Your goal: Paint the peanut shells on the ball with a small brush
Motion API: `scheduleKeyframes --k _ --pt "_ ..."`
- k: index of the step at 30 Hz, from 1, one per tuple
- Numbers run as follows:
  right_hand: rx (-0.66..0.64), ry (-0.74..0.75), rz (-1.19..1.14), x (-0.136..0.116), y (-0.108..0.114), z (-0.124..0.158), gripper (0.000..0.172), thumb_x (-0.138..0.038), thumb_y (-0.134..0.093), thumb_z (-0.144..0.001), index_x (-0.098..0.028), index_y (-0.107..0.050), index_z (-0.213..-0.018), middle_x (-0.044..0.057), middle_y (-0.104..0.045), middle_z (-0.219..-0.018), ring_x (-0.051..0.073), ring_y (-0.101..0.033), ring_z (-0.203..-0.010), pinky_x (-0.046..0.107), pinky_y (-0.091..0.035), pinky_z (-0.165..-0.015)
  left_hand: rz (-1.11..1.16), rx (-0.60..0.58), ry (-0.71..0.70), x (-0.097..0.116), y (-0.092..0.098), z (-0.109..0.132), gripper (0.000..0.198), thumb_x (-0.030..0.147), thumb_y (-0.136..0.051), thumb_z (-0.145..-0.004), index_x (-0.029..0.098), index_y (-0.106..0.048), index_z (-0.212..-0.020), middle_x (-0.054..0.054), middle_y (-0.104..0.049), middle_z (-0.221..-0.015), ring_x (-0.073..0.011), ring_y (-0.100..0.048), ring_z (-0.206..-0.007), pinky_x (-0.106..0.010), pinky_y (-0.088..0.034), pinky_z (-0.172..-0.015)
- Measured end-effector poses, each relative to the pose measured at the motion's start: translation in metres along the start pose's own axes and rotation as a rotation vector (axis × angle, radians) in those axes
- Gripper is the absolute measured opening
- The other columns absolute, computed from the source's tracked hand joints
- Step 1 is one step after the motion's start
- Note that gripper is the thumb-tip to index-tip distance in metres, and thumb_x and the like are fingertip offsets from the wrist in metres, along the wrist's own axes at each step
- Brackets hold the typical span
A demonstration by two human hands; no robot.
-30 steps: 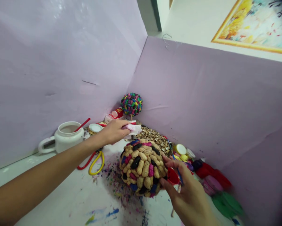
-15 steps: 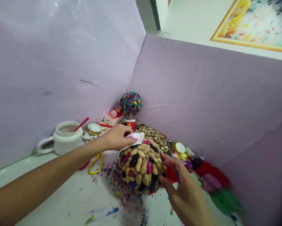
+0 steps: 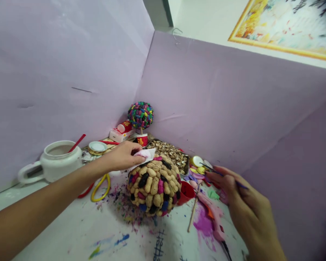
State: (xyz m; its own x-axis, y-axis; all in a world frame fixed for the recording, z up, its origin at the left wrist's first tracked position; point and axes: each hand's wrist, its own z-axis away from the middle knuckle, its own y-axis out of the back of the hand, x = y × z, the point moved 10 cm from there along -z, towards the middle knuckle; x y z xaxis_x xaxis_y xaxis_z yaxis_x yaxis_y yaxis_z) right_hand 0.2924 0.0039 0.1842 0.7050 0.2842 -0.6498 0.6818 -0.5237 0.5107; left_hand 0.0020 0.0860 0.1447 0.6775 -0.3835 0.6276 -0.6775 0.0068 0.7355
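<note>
A ball covered in peanuts (image 3: 152, 186), mostly bare shell with some painted black, pink and blue, sits on the white tabletop. My left hand (image 3: 126, 156) is closed on a white tissue (image 3: 149, 154) with pink stains, held at the upper left of the ball. To the right and apart from the ball, my right hand (image 3: 241, 199) grips a thin paintbrush (image 3: 215, 170) with a dark blue handle, its tip pointing left. Just behind the ball's right side is a red cup (image 3: 186, 193).
A finished-looking multicoloured ball tree (image 3: 141, 115) stands in the corner. At left are a white mug (image 3: 61, 161) and yellow-handled scissors (image 3: 100, 188). Behind lies a tray of shells (image 3: 168, 150). A pink glue gun (image 3: 215, 217) and a wooden stick (image 3: 192, 212) lie at right.
My right hand has left the peanut ball's right side and moved right with the paintbrush, uncovering the glue gun. My left hand stays at the ball with the tissue. The view has shifted slightly right.
</note>
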Motion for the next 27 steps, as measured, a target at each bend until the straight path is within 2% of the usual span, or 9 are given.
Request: scheduleKeyframes --k 3,5,8,10,15,19,21,23,27 --pt "0.141 -0.075 -0.01 0.013 0.025 -0.005 0.049 -0.062 -0.049 -0.083 -0.019 -0.072 -0.09 0.007 -0.076 -0.077 0.02 -0.071 -0.072 0.029 -0.055 -0.068 -0.023 -0.01 0.013 -0.003 -0.002 -0.002 0.027 0.044 -0.051 -0.075 0.018 -0.056 -0.069 0.002 -0.054 -0.065 -0.0179 -0.052 -0.065 -0.026 -0.032 -0.056" --pt "0.142 -0.087 0.069 0.019 0.025 -0.007 0.052 -0.063 -0.048 -0.083 -0.018 -0.073 -0.084 0.008 -0.074 -0.072 0.02 -0.069 -0.064 0.028 -0.052 -0.061 -0.004 -0.037 0.029 -0.005 -0.004 -0.003 0.029 0.046 -0.051 -0.075 0.018 -0.058 -0.071 0.001 -0.057 -0.068 -0.0191 -0.054 -0.068 -0.026 -0.034 -0.057" --pt "0.005 -0.126 0.31 0.033 0.001 -0.01 0.053 -0.057 -0.038 -0.089 -0.018 -0.071 -0.075 0.009 -0.073 -0.068 0.02 -0.066 -0.062 0.027 -0.046 -0.057 0.009 -0.042 0.039 -0.006 -0.006 -0.005 0.03 0.047 -0.051 -0.075 0.018 -0.06 -0.075 0.001 -0.059 -0.071 -0.0208 -0.057 -0.071 -0.026 -0.036 -0.058" --pt "-0.076 -0.155 0.405 0.045 -0.019 -0.012 0.049 -0.05 -0.039 -0.091 -0.019 -0.069 -0.068 0.009 -0.071 -0.062 0.02 -0.065 -0.06 0.027 -0.042 -0.055 -0.001 -0.039 0.03 -0.004 -0.006 -0.005 0.029 0.047 -0.051 -0.075 0.018 -0.06 -0.074 0.001 -0.058 -0.07 -0.0207 -0.057 -0.071 -0.026 -0.036 -0.058" --pt "-0.231 -0.16 0.517 0.064 -0.066 -0.011 0.031 -0.031 -0.055 -0.084 -0.019 -0.063 -0.057 0.009 -0.067 -0.055 0.02 -0.061 -0.054 0.027 -0.027 -0.049 -0.039 -0.024 0.016 0.003 -0.003 0.0 0.027 0.044 -0.051 -0.076 0.018 -0.06 -0.075 0.001 -0.059 -0.07 -0.02 -0.056 -0.071 -0.026 -0.035 -0.059" --pt "-0.292 -0.139 0.536 0.069 -0.081 -0.009 0.032 -0.027 -0.056 -0.083 -0.02 -0.061 -0.052 0.008 -0.066 -0.054 0.019 -0.059 -0.052 0.027 -0.025 -0.05 -0.062 -0.026 0.019 0.003 -0.002 0.001 0.026 0.042 -0.051 -0.076 0.017 -0.061 -0.076 0.001 -0.058 -0.07 -0.0194 -0.055 -0.07 -0.027 -0.034 -0.058" --pt "-0.29 -0.141 0.527 0.069 -0.076 -0.01 0.034 -0.03 -0.057 -0.083 -0.02 -0.06 -0.05 0.007 -0.064 -0.05 0.019 -0.057 -0.049 0.027 -0.026 -0.048 -0.064 -0.014 0.001 0.003 -0.002 0.001 0.025 0.041 -0.052 -0.076 0.017 -0.059 -0.072 0.001 -0.056 -0.069 -0.0185 -0.054 -0.068 -0.027 -0.033 -0.058" --pt "-0.256 -0.147 0.509 0.064 -0.061 -0.013 0.036 -0.037 -0.056 -0.083 -0.021 -0.059 -0.051 0.006 -0.063 -0.049 0.018 -0.058 -0.048 0.026 -0.028 -0.047 -0.06 0.002 -0.021 0.005 -0.002 0.001 0.023 0.04 -0.053 -0.076 0.018 -0.055 -0.068 0.002 -0.054 -0.068 -0.0177 -0.052 -0.067 -0.027 -0.033 -0.057" --pt "-0.101 -0.159 0.412 0.04 -0.012 -0.013 0.046 -0.053 -0.042 -0.089 -0.021 -0.067 -0.067 0.006 -0.069 -0.059 0.019 -0.063 -0.055 0.026 -0.039 -0.049 -0.038 0.008 -0.023 0.01 -0.002 0.005 0.023 0.04 -0.053 -0.076 0.019 -0.051 -0.067 0.002 -0.053 -0.065 -0.0175 -0.051 -0.065 -0.027 -0.032 -0.056"
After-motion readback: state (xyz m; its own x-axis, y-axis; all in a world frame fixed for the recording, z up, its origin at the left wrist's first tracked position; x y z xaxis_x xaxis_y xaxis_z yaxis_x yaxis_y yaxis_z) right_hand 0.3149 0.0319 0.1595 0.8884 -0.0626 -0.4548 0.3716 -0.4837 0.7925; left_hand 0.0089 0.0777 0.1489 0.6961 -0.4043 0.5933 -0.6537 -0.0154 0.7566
